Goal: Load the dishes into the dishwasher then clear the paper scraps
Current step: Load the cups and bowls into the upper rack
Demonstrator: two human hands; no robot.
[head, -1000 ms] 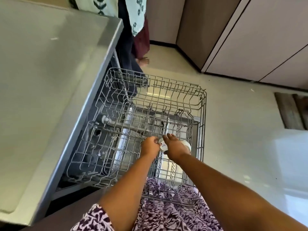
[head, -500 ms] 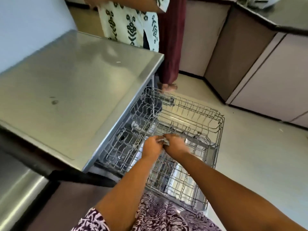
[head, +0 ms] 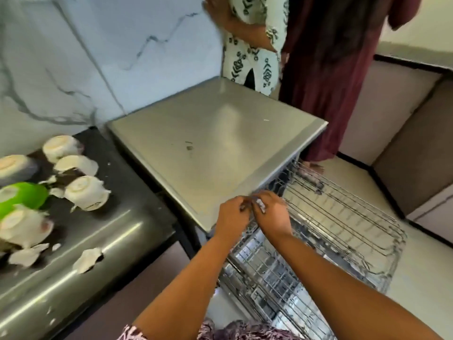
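Note:
My left hand (head: pixel 232 214) and my right hand (head: pixel 272 214) meet above the front corner of the dishwasher's steel top (head: pixel 215 143). Between their fingertips they pinch a small crumpled paper scrap (head: pixel 259 204). The wire rack (head: pixel 343 229) stands pulled out to the right with nothing visible in it. On the dark counter (head: pixel 122 182) at the left, several white bowls (head: pixel 84 192) lie upside down beside a green bowl (head: pixel 22 196). Torn paper scraps (head: pixel 87 260) lie among them and near the counter's front edge.
Two people stand at the far end of the dishwasher, one in a white patterned top (head: pixel 252 45), one in a maroon dress (head: pixel 331 69). Beige cabinets (head: pixel 404 143) line the right side. A marble wall (head: pixel 85 57) backs the counter.
My view has swung up and left, bringing the counter with bowls into sight. Both hands have lifted from inside the rack to above the dishwasher's corner, still together on the scrap.

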